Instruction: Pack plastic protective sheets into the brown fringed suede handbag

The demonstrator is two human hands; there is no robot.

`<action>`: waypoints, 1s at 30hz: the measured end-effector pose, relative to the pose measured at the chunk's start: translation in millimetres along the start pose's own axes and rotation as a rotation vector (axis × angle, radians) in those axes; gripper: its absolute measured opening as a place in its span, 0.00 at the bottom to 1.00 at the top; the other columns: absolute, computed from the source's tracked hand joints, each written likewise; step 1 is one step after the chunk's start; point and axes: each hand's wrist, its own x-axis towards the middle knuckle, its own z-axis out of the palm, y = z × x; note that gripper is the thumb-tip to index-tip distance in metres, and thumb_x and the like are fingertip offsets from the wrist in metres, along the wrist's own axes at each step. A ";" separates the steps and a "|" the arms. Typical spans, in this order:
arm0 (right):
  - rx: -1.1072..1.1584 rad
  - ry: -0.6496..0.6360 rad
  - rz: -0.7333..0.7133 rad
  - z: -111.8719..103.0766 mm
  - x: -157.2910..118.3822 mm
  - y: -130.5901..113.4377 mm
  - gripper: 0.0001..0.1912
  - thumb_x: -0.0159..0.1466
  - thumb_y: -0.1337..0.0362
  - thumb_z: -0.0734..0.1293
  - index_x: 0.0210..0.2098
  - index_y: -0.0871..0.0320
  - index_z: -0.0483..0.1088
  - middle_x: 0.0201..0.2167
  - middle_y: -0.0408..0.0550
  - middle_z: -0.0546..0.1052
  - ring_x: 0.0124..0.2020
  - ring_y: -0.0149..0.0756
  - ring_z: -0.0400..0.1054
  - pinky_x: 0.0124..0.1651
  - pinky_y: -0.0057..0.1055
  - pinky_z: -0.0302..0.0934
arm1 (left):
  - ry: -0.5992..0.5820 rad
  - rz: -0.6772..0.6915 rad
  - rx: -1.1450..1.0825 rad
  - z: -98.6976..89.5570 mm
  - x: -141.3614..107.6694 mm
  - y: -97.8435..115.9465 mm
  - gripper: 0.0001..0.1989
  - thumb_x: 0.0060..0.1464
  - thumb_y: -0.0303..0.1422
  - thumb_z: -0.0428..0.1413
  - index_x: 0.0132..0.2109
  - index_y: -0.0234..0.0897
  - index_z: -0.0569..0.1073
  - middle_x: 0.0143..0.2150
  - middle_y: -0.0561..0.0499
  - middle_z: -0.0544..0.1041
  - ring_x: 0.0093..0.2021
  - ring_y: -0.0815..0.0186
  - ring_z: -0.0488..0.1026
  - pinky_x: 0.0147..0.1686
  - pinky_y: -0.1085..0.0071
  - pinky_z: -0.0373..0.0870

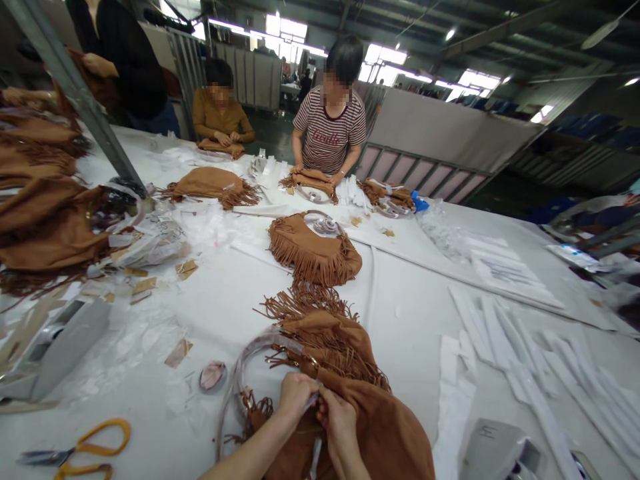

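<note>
A brown fringed bag [395, 427] lies on the white table nearest me, its wrapped strap [237, 373] looping out to the left. My left hand [299, 395] pinches a small piece of pale wrapping over the bag. Right beside it, my right hand [339, 417] has its fingers closed at the same piece, close to the bag's opening. The fingertips of both hands nearly meet, and they partly hide what they hold. Just beyond, more brown fringed suede [330, 333] touches this bag.
Orange-handled scissors [95, 447] and a roll of tape [213, 376] lie left. Another fringed bag [315, 253] sits ahead. White strips [520, 373] spread at right. A metal post [85, 100] rises at left, near piled bags [50, 227]. People work across the table.
</note>
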 end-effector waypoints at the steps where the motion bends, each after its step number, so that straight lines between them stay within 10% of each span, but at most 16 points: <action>1: 0.006 0.024 0.017 0.7 0.5 -0.9 0.15 0.41 0.58 0.75 0.18 0.64 0.72 0.13 0.42 0.69 0.16 0.25 0.58 0.17 0.22 0.54 | 0.027 0.025 0.011 1.0 -2.0 -1.8 0.06 0.36 0.30 0.53 0.21 0.32 0.73 0.16 0.53 0.69 0.18 0.69 0.64 0.20 0.74 0.56; 8: 0.055 0.055 0.146 -1.8 -1.9 -6.2 0.10 0.41 0.64 0.74 0.18 0.64 0.72 0.14 0.43 0.71 0.17 0.25 0.62 0.19 0.21 0.59 | 0.119 0.428 0.393 -0.4 -35.2 -13.0 0.14 0.55 0.35 0.47 0.31 0.36 0.76 0.28 0.49 0.76 0.31 0.64 0.71 0.33 0.71 0.65; 17: 0.132 0.003 0.233 -12.2 -3.3 0.0 0.10 0.38 0.66 0.74 0.18 0.64 0.71 0.13 0.42 0.71 0.16 0.25 0.63 0.21 0.22 0.60 | -0.119 0.930 1.073 -23.8 -41.7 -37.6 0.21 0.56 0.22 0.42 0.56 0.33 0.63 0.40 0.43 0.73 0.40 0.61 0.69 0.42 0.65 0.68; 23: 0.122 -0.082 0.261 -16.4 -8.5 -3.3 0.13 0.40 0.61 0.76 0.20 0.63 0.71 0.16 0.42 0.72 0.19 0.25 0.64 0.26 0.24 0.64 | -0.206 0.868 1.289 -22.8 -48.2 -34.0 0.22 0.51 0.19 0.44 0.53 0.31 0.65 0.41 0.41 0.72 0.40 0.58 0.69 0.42 0.61 0.68; 30: 0.056 -0.139 0.207 -14.8 -8.7 -5.6 0.15 0.40 0.60 0.76 0.20 0.63 0.72 0.16 0.41 0.70 0.18 0.25 0.62 0.24 0.24 0.62 | -0.205 0.363 0.452 -22.3 -46.8 0.7 0.17 0.58 0.40 0.44 0.32 0.34 0.72 0.29 0.48 0.75 0.31 0.66 0.70 0.33 0.72 0.65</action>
